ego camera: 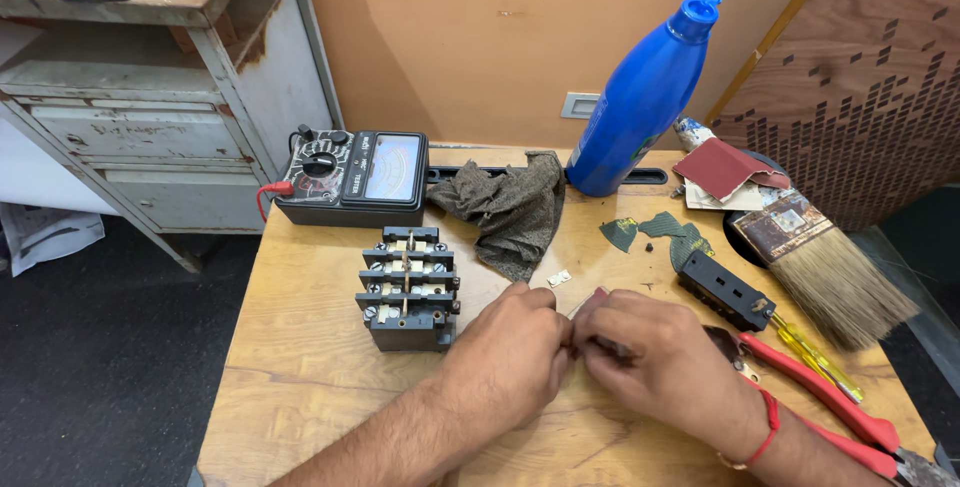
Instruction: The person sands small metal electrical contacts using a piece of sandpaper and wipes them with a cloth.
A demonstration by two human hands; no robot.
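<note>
Left hand (pixel 512 339): rested on the table (pixel 300 367), fingers curled together, tips pinched against those of the other hand on a small part; the part itself was too hidden to identify.
Right hand (pixel 645 352): met the left at the table's middle, fingers bunched and closed on the same small part; red thread (pixel 765 432) at the wrist.
Contactor (pixel 408 287): grey block with screw terminals, upright, just left of the left hand, not touching.
Metal piece (pixel 559 277): small, pale, lay on the table just beyond the fingertips.
Rag (pixel 510 202): crumpled behind the contactor, near the meter.
Meter (pixel 352 175): analog, at the far edge, red lead at its left.
Bottle (pixel 650 87): blue, cap flipped open, stood behind the rag.
Black block (pixel 722 290): right of the hands, near them.
Pliers (pixel 820 402): red handles, beside the right wrist.
Screwdriver (pixel 815 352): yellow handle, between block and brush.
Brush (pixel 825 267): lay at the right edge.
</note>
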